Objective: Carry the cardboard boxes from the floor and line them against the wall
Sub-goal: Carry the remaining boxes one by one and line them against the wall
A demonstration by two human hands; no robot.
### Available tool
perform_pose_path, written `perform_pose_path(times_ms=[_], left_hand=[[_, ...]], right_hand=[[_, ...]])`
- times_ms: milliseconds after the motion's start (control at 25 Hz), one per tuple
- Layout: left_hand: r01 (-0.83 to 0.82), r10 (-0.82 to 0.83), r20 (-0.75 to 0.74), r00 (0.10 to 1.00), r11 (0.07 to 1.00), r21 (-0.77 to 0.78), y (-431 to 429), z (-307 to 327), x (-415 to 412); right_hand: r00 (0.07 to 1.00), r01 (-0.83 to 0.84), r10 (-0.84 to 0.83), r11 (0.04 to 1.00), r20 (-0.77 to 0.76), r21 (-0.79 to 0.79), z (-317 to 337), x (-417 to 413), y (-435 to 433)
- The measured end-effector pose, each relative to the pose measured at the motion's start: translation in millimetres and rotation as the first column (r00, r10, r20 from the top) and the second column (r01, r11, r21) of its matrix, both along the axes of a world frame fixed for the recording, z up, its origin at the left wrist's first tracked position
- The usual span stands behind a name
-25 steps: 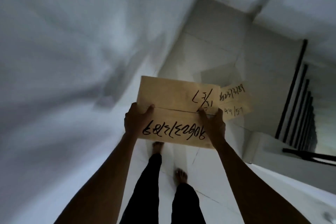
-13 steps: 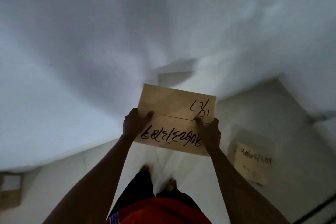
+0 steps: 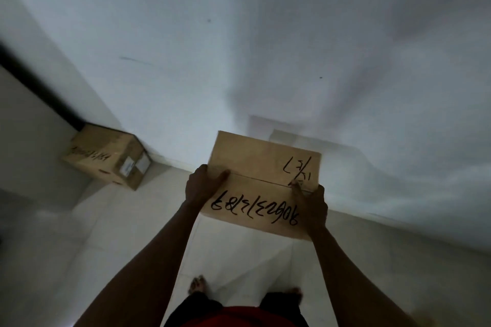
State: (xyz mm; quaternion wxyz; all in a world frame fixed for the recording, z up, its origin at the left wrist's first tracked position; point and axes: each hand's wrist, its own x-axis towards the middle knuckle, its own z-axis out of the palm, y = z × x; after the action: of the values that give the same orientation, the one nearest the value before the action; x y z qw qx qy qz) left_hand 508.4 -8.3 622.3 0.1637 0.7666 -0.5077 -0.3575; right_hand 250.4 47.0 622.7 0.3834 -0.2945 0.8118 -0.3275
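While my left hand [image 3: 203,186] and right hand [image 3: 310,207] clasp this closed, scribbled cardboard box [image 3: 261,183], another box [image 3: 106,158] sits at ten o'clock against the wall [image 3: 239,48].

Far left, a thick black strip [image 3: 39,87], slanting down toward the corner. Higher up, two tiny dark dots [image 3: 209,20], well apart, and one thin faint scratch [image 3: 132,60]. At the bottom edge, a bit of red shirt [image 3: 239,317], black trousers [image 3: 196,308] and two bare feet [image 3: 198,284].

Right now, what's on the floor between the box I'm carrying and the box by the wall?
Nothing: the head view shows only bare floor tile between the carried box and the floor box.
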Motion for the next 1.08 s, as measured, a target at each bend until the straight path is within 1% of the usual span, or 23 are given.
perform_pose_path(times_ms=[200,280,480,600,760,840,1000,1080], left_hand=[[-0.121,0.12,0.04,0.992,0.993,0.002,14,7,143],[-0.152,0.151,0.053,0.987,0.988,0.02,15,4,190],[-0.202,0.2,0.037,0.979,0.976,0.078,2,-18,266],[-0.2,0.198,0.022,0.98,0.972,0.122,-25,-40,306],[-0.194,0.198,-0.004,0.98,0.966,0.171,-76,-82,360],[-0.191,0.2,-0.022,0.98,0.961,0.2,-98,-110,383],[-0.229,0.251,-0.056,0.966,0.938,0.26,-140,-196,430],[-0.208,0.237,-0.076,0.968,0.937,0.281,-155,-249,447]], right_hand=[[0.994,-0.108,0.108,0.994,0.028,0.015,-6,144,-12],[0.989,-0.142,0.142,0.989,0.029,0.029,-10,189,-16],[0.988,-0.157,0.155,0.982,0.025,0.101,-30,265,-38],[0.988,-0.156,0.154,0.981,0.022,0.12,-51,304,-61],[0.989,-0.143,0.139,0.981,0.045,0.128,-99,361,-108],[0.989,-0.146,0.143,0.979,0.025,0.144,-128,388,-128],[0.99,-0.138,0.143,0.973,-0.017,0.186,-214,435,-166],[0.989,-0.133,0.144,0.97,-0.043,0.202,-267,450,-181]])
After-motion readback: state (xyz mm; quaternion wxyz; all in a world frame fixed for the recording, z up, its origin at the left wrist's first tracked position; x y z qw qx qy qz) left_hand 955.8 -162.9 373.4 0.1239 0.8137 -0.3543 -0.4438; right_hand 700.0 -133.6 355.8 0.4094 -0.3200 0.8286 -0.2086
